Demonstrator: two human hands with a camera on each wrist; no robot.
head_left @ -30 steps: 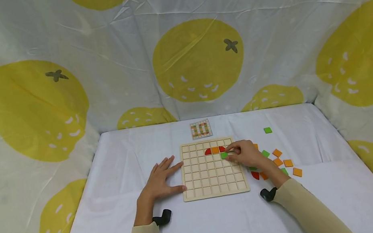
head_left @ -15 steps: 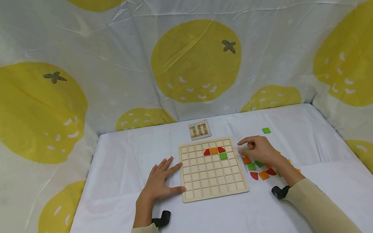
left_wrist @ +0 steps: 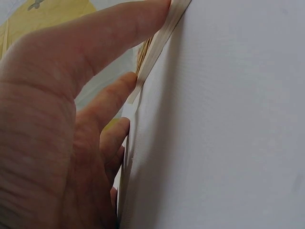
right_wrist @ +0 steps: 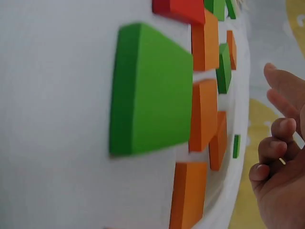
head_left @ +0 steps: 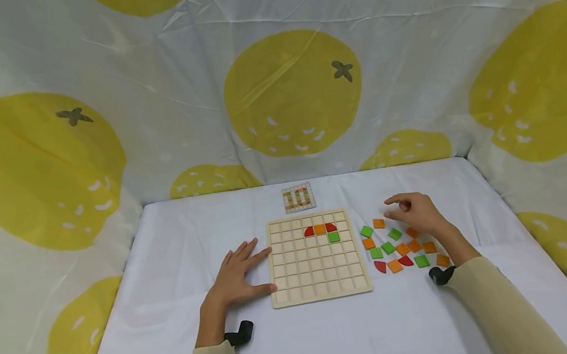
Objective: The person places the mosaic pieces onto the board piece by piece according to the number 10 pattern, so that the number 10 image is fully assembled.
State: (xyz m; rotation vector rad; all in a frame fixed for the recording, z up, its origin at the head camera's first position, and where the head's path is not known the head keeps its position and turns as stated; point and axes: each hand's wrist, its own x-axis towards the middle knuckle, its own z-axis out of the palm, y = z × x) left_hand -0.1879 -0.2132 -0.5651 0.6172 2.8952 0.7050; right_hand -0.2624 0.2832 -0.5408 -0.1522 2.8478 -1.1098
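A wooden grid board (head_left: pixel 317 270) lies on the white table. Near its top right sit two red quarter pieces (head_left: pixel 309 232) with an orange square (head_left: pixel 319 229) between them, and a green square (head_left: pixel 334 237) below the right one. My left hand (head_left: pixel 233 281), fingers spread, touches the board's left edge with thumb and a finger; the left wrist view shows both at the board's side (left_wrist: pixel 164 40). My right hand (head_left: pixel 419 214) hovers over the upper right of the loose tiles (head_left: pixel 402 249), thumb and index apart, other fingers curled, nothing held. A green tile (right_wrist: pixel 157 90) is close in the right wrist view.
A small patterned card (head_left: pixel 298 197) lies behind the board. Loose orange, green and red tiles are spread right of the board. A white cloth with yellow fruit prints (head_left: pixel 293 95) stands behind the table. The far green tile (right_wrist: pixel 236 146) shows in the right wrist view.
My right hand has moved from the board's upper right, past its edge, to the right above the loose tiles, uncovering several of them. The left hand has stayed at the board's edge.
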